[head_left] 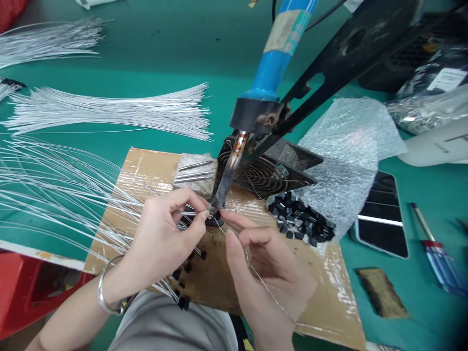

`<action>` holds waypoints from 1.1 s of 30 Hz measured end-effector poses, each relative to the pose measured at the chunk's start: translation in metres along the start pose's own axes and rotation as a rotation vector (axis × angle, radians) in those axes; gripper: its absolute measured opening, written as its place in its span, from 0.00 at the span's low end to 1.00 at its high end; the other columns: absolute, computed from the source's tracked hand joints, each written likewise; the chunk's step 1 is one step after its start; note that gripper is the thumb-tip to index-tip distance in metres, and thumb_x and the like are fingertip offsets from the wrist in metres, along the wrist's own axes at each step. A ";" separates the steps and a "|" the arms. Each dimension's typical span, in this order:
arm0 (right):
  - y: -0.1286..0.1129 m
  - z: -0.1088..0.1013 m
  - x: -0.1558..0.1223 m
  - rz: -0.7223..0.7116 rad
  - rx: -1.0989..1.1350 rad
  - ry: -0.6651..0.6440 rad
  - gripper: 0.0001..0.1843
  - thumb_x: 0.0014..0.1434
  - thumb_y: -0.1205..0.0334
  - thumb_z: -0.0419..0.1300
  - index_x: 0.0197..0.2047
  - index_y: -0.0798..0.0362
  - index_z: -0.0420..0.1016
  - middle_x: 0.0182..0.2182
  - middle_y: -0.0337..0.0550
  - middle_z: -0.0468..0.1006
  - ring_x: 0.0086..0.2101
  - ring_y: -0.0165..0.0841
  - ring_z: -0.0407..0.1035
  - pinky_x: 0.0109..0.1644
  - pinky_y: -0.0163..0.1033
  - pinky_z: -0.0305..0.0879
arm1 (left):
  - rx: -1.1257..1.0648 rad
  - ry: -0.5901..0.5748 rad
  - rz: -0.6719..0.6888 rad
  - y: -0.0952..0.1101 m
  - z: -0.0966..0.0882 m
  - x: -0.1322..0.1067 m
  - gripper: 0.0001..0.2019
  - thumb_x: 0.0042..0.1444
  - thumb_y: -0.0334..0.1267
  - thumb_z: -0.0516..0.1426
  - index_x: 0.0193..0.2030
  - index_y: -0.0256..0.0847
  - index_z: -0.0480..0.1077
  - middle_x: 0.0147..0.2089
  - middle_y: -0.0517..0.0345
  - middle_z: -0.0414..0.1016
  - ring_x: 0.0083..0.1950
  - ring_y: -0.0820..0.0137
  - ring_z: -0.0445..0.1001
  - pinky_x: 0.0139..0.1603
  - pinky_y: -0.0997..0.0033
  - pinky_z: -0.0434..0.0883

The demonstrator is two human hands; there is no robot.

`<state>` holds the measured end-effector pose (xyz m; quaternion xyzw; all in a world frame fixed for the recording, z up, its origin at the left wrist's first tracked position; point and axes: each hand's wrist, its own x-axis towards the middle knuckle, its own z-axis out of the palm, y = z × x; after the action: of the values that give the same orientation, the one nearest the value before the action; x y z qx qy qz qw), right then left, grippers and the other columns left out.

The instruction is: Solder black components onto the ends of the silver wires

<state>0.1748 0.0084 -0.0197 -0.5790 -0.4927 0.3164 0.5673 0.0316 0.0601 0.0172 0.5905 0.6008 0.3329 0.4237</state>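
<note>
Way off to the left of the blue-handled soldering iron (268, 73) there's a red plastic stool (22, 302), with a silvery bundle of thin straight wires (54, 41) farther back. Coming in closer, a fan of loose thin white wires (113, 229) spreads left of the iron, some ending in small square black plastic blocks (184, 303), and behind those sits a thick white wire bundle (109, 109).

Left hand (171, 234), silver bangle (103, 287) on the wrist, is right at the iron's tip: thumb and index pinched together on a tiny pale piece (211, 209). Fingers hide most of it, so can't tell what it is. Just left of the tip, a grey fibrous block (195, 187) carries a few thin metal rods. Black round-grilled fan (263, 175) is right behind the tip.

Right hand (270, 268) is just right of the tip, fingers loosely curled, thumb and index nearly closed on a thin silvery strand (269, 291) running up towards it. Tape-covered brown cardboard (329, 292) lies under all that.

Further right of the iron: a pile of black plastic bits (303, 219), clear bubble wrap (340, 156), a dark-screened phone (383, 214), a scruffy brown pad (382, 292) and a clear-blue-handled screwdriver (442, 263).
</note>
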 end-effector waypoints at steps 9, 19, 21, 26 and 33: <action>-0.002 0.000 0.000 -0.007 -0.008 0.003 0.11 0.64 0.68 0.66 0.31 0.49 0.72 0.46 0.43 0.89 0.45 0.35 0.85 0.45 0.34 0.77 | -0.023 0.011 0.024 0.003 -0.001 0.000 0.05 0.57 0.31 0.60 0.30 0.40 0.76 0.36 0.56 0.85 0.34 0.69 0.79 0.28 0.73 0.68; 0.001 0.000 -0.002 0.007 0.013 -0.011 0.10 0.64 0.68 0.66 0.31 0.49 0.72 0.47 0.40 0.89 0.45 0.32 0.85 0.48 0.33 0.77 | -0.010 -0.003 -0.016 0.000 0.000 0.001 0.05 0.56 0.33 0.60 0.30 0.41 0.75 0.37 0.55 0.85 0.37 0.65 0.81 0.28 0.72 0.68; 0.001 0.000 -0.002 0.010 0.018 -0.007 0.11 0.64 0.69 0.67 0.32 0.49 0.73 0.47 0.39 0.89 0.45 0.31 0.84 0.49 0.31 0.76 | -0.009 -0.003 -0.016 0.000 0.000 0.001 0.04 0.56 0.33 0.60 0.30 0.41 0.75 0.37 0.55 0.85 0.39 0.65 0.82 0.29 0.71 0.69; 0.001 0.001 -0.001 0.005 0.020 0.002 0.11 0.63 0.70 0.67 0.32 0.49 0.73 0.46 0.38 0.89 0.44 0.30 0.84 0.50 0.32 0.76 | -0.007 -0.005 0.000 0.000 0.000 0.000 0.05 0.56 0.32 0.59 0.30 0.41 0.75 0.37 0.56 0.85 0.39 0.65 0.82 0.30 0.71 0.69; 0.000 0.002 0.000 -0.015 -0.020 0.016 0.10 0.63 0.68 0.67 0.31 0.50 0.73 0.45 0.43 0.89 0.44 0.35 0.85 0.45 0.36 0.77 | -0.005 -0.003 0.013 0.002 -0.001 -0.001 0.05 0.57 0.32 0.60 0.31 0.40 0.75 0.36 0.55 0.85 0.36 0.67 0.80 0.29 0.71 0.69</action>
<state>0.1733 0.0087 -0.0200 -0.5835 -0.4957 0.3023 0.5679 0.0313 0.0596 0.0192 0.5937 0.5955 0.3362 0.4240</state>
